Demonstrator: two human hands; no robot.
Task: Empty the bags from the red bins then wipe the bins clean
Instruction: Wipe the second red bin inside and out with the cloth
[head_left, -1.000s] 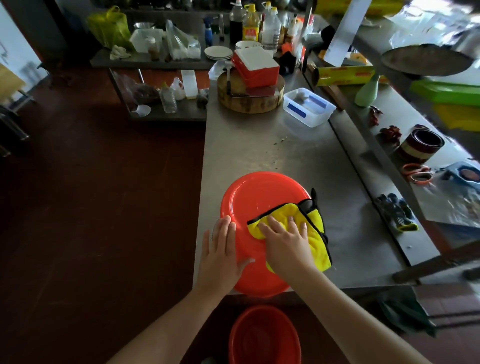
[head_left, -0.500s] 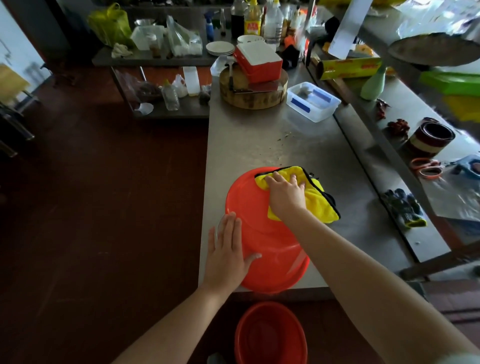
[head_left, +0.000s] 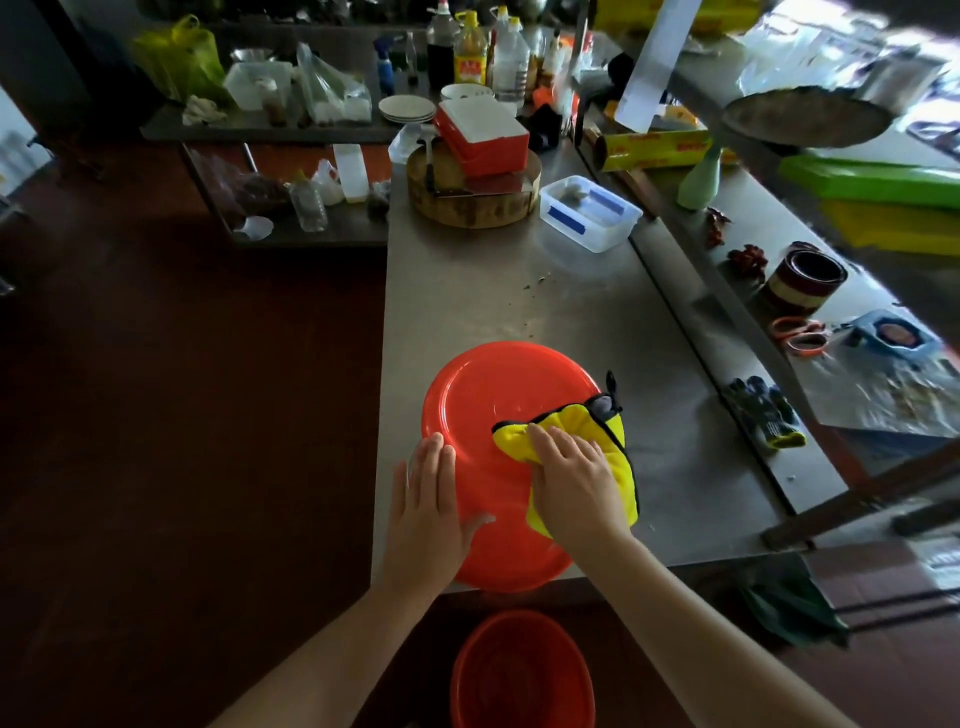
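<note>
A red bin (head_left: 488, 400) lies upside down at the near edge of the steel counter (head_left: 519, 291), its round base facing up. My right hand (head_left: 576, 483) presses a yellow cloth with black trim (head_left: 597, 421) flat against the bin's near right side, fingers spread over it. My left hand (head_left: 428, 509) rests flat on the bin's near left edge, fingers straight. A second red bin (head_left: 519, 675) stands upright on the floor below the counter's edge, between my forearms.
A round wooden block (head_left: 472, 200) with a red box (head_left: 480, 135) on it and a clear plastic container (head_left: 589, 210) stand at the counter's far end. Gloves (head_left: 766, 415), orange scissors (head_left: 800, 335) and a bowl (head_left: 802, 280) lie along the right ledge. Dark floor lies left.
My right hand has swept the cloth from the bin's far rim back toward me, to the near right side. My left hand has stayed on the bin's left edge.
</note>
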